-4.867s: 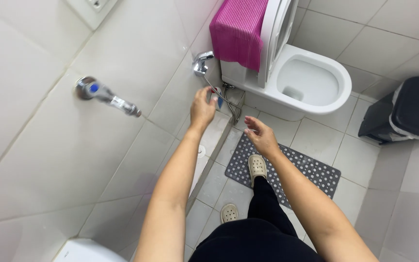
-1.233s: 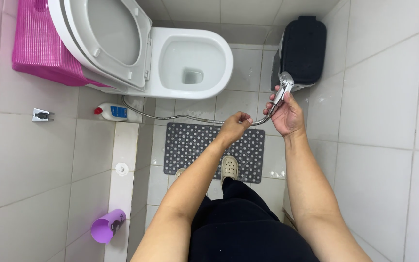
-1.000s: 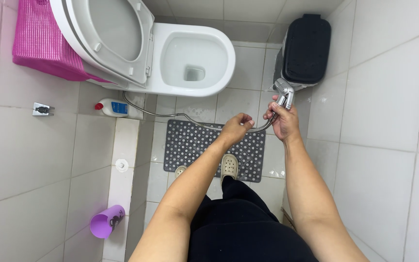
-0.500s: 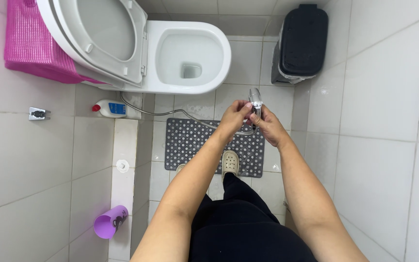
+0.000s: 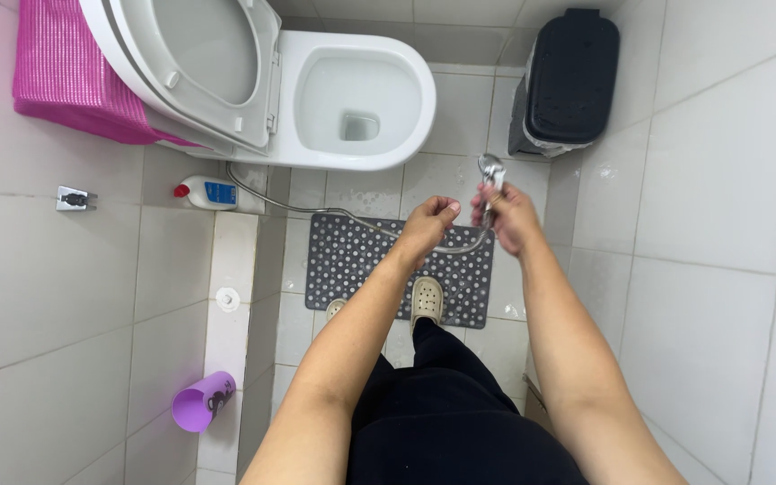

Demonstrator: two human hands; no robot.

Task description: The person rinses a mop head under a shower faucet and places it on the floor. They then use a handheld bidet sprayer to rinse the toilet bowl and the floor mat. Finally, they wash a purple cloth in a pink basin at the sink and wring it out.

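My right hand (image 5: 512, 216) grips a chrome hand sprayer (image 5: 490, 172), its head pointing up toward the toilet. A metal hose (image 5: 343, 214) runs from the sprayer leftward across the floor to the wall behind the toilet. My left hand (image 5: 428, 226) is loosely curled around the hose just left of the sprayer. Both hands hang above a dark perforated floor mat (image 5: 352, 260). The white toilet (image 5: 316, 99) stands ahead with its seat and lid raised.
A black lidded bin (image 5: 569, 81) stands right of the toilet. A pink cover (image 5: 60, 72) drapes the cistern. A white bottle (image 5: 204, 192) lies on a tiled ledge, with a purple cup (image 5: 201, 401) nearer me. My slippered foot (image 5: 426, 301) rests on the mat.
The sprayer moved from right of the mat toward its middle and back right a little. My left hand stayed on the hose. Earlier, both hands were at the wall tap.
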